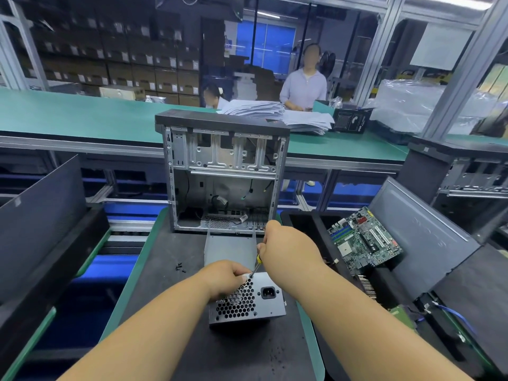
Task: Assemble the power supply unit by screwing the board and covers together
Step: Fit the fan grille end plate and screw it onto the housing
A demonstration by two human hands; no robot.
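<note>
— Surface first: what do we record?
— We note a dark mat point(170, 312) with green edges, a few loose screws point(180, 268) lying left of the work and open room in front of us.
— And the power supply point(248, 299)?
— It sits mid-mat, vent face toward us, below the open computer case point(222, 171). Our left hand point(224, 276) grips its top corner; our right hand point(286, 243) is clenched round a screwdriver point(255, 266), tip at that corner.
— Containers?
— A black tray point(308, 218) on the right holds a circuit board point(365, 240).
</note>
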